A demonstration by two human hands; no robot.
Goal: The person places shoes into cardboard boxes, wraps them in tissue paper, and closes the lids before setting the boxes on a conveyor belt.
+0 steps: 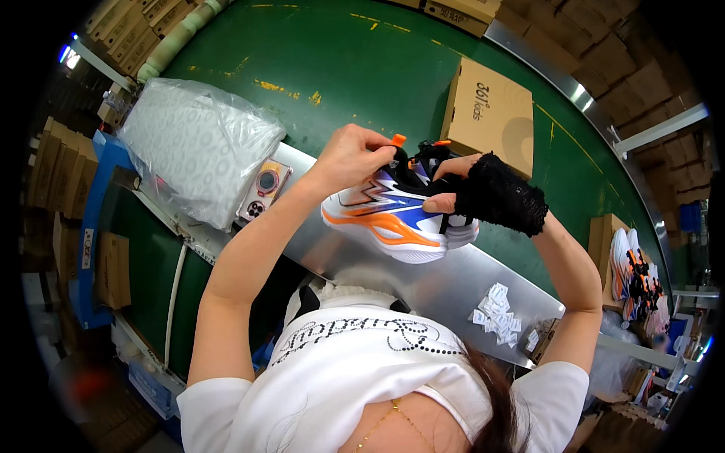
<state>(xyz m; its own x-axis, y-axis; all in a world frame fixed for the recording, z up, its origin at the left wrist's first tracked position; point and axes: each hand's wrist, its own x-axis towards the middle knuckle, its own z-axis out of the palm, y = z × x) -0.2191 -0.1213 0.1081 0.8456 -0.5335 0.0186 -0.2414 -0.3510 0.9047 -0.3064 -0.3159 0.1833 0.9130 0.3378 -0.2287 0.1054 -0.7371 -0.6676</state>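
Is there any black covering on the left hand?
No, the left hand is bare; the black lacy covering is on the right hand.

A phone point(266, 183) lies beside bagged patterned paper point(189, 143). White sachets point(497, 315) sit on a metal plate point(457, 283), a brown box point(491, 113) on the green table point(332, 45). Upper left, cartons point(124, 34) flank what may be a foam roll point(181, 38).
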